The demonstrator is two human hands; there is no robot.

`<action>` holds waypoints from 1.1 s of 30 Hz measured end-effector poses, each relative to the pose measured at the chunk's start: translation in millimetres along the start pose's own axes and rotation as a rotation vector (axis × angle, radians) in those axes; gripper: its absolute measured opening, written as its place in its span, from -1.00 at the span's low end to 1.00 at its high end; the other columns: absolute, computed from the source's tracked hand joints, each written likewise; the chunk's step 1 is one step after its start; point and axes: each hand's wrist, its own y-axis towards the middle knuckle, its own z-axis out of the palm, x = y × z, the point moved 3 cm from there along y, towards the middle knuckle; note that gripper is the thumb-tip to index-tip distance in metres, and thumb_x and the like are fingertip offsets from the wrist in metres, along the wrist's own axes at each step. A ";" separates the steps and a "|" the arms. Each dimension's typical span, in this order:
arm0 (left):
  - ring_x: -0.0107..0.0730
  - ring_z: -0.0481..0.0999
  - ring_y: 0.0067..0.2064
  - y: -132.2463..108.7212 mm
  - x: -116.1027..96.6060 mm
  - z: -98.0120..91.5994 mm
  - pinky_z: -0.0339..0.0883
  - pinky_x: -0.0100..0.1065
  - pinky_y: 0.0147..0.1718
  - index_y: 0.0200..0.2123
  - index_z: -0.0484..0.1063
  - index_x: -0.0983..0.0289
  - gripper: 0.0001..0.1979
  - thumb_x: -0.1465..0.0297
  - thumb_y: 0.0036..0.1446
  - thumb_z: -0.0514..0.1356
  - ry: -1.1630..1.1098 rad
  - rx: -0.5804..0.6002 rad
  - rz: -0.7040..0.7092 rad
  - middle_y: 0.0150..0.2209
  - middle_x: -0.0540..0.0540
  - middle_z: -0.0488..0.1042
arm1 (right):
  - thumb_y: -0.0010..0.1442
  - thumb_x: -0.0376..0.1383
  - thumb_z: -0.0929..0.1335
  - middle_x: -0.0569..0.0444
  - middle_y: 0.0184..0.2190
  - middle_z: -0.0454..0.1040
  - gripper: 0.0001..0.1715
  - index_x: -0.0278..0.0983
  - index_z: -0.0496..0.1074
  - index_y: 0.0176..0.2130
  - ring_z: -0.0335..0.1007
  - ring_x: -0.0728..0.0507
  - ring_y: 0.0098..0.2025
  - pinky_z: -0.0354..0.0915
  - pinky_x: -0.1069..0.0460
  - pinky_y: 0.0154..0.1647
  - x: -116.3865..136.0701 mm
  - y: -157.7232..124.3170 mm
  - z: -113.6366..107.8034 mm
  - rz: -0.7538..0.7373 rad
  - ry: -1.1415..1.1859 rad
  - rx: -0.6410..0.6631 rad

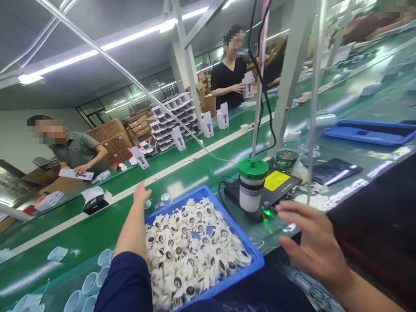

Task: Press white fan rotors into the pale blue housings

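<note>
My left hand (142,193) rises just past the left corner of a blue plastic tray (208,203), holding nothing, with its fingers loosely apart. The tray is heaped with several white petal-shaped parts (188,247), each with a dark round centre. My right hand (312,242) hangs open to the right of the tray, holding nothing. It is just in front of a black base unit (260,197) with a yellow label and a lit green light. A white cylinder with a green lid (251,184) stands on that unit.
A green conveyor belt (81,234) runs past, with white cups (97,277) at lower left. Boxed products stand along a further belt. Two co-workers (230,78) (74,149) handle boxes there. A blue tray (370,132) lies at right, and poles rise beside the unit.
</note>
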 end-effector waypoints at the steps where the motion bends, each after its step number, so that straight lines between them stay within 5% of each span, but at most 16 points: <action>1: -0.26 0.54 -0.08 -2.0 4.0 -5.2 0.52 -0.16 -0.13 0.07 0.40 0.31 -0.66 0.25 0.31 0.21 -0.007 0.003 -0.007 -0.01 0.16 0.48 | 0.33 -0.23 0.32 -0.15 0.12 0.28 -0.50 -0.15 0.26 0.23 0.27 -0.34 0.16 0.29 -0.28 0.18 -13.3 0.1 2.8 0.080 -0.005 -0.039; 6: -0.35 0.54 -0.19 2.2 29.3 -24.0 0.51 -0.27 -0.24 -0.01 0.43 0.32 -0.70 0.25 0.30 0.22 0.052 0.075 -0.146 -0.11 0.12 0.50 | 0.34 0.06 0.31 -0.27 0.33 0.05 -0.05 -0.22 -0.17 0.43 0.11 -0.42 0.33 0.13 -0.39 0.32 -71.5 -4.2 52.1 0.366 0.312 0.043; 11: -0.50 0.45 -0.39 -4.3 37.7 -62.7 0.42 -0.41 -0.41 -0.11 0.40 0.34 -0.70 0.28 0.19 0.32 0.124 0.003 -0.312 -0.27 0.03 0.46 | 0.07 0.11 0.51 -0.23 0.12 0.36 -0.01 -0.19 0.14 0.28 0.37 -0.43 0.14 0.37 -0.36 0.11 -91.7 -21.9 71.8 0.575 0.452 -0.021; 13: -0.49 0.45 -0.39 -30.2 21.5 -83.1 0.41 -0.41 -0.42 -0.06 0.37 0.31 -0.53 0.31 0.00 0.43 0.142 -0.005 -0.379 -0.25 0.02 0.46 | -0.01 0.02 0.57 -0.15 0.02 0.45 -0.16 -0.14 0.30 0.15 0.46 -0.40 0.01 0.45 -0.28 -0.01 -88.7 -22.6 72.4 0.588 0.554 -0.034; 16: -0.27 0.57 -0.21 -86.2 -34.9 -94.7 0.50 -0.24 -0.24 -0.01 0.39 0.23 -0.45 0.30 -0.09 0.44 0.153 0.086 -0.362 -0.12 0.11 0.52 | -0.04 -0.03 0.59 -0.07 -0.21 0.51 -0.47 -0.12 0.46 -0.12 0.52 -0.30 -0.29 0.49 -0.16 -0.33 -75.0 -5.1 69.0 0.630 0.749 -0.044; 20: 0.00 0.39 0.25 -143.5 -125.1 -58.5 0.25 0.09 0.24 0.12 0.33 0.15 -0.43 0.42 0.00 0.30 0.058 0.151 -0.154 0.11 0.18 0.47 | -0.25 0.20 0.58 0.05 -0.37 0.42 -0.33 -0.20 0.40 -0.37 0.44 -0.16 -0.45 0.41 -0.05 -0.53 -29.5 54.2 59.2 0.777 0.943 -0.168; 22: -0.05 0.44 0.21 -155.6 -152.9 -28.5 0.30 0.04 0.21 0.15 0.27 0.14 -0.38 0.45 -0.02 0.28 -0.069 0.146 -0.102 0.05 0.16 0.49 | -0.33 0.17 0.56 0.20 -0.39 0.43 -0.21 -0.15 0.36 -0.20 0.46 -0.10 -0.42 0.45 -0.03 -0.43 9.7 89.7 65.0 0.819 1.130 -0.054; 23: -0.08 0.50 0.14 -158.1 -161.9 -14.4 0.37 -0.03 0.14 0.15 0.25 0.14 -0.37 0.42 -0.03 0.31 -0.125 0.147 -0.086 0.01 0.15 0.51 | -0.23 0.23 0.48 0.23 -0.43 0.44 -0.22 -0.16 0.32 -0.16 0.48 -0.11 -0.43 0.45 -0.03 -0.44 31.9 104.1 72.7 0.854 1.230 0.112; 25: -0.17 0.58 -0.06 -158.1 -173.6 8.1 0.47 -0.17 -0.05 0.09 0.30 0.16 -0.38 0.30 -0.04 0.40 -0.205 0.177 -0.072 -0.10 0.10 0.54 | -0.03 0.32 0.33 0.22 -0.50 0.43 -0.24 -0.22 0.28 -0.15 0.45 -0.12 -0.51 0.42 -0.02 -0.53 68.4 123.6 85.2 0.886 1.370 0.193; 27: -0.27 0.58 -0.24 -154.6 -180.6 19.8 0.47 -0.28 -0.24 -0.07 0.41 0.19 -0.50 0.18 -0.05 0.44 -0.243 0.228 -0.087 -0.23 0.06 0.55 | -0.02 0.30 0.41 0.18 -0.50 0.44 -0.26 -0.23 0.27 -0.20 0.45 -0.13 -0.51 0.42 -0.01 -0.56 92.0 127.7 97.3 0.904 1.439 0.272; 33: -0.44 0.43 -0.47 -145.2 -196.3 17.9 0.35 -0.37 -0.50 -0.35 0.42 0.24 -0.64 0.11 -0.01 0.40 -0.242 0.188 -0.108 -0.44 -0.02 0.46 | -0.11 0.15 0.61 0.14 -0.37 0.47 -0.25 -0.26 0.35 -0.20 0.46 -0.11 -0.45 0.45 0.01 -0.54 96.1 103.4 100.7 0.848 1.437 0.204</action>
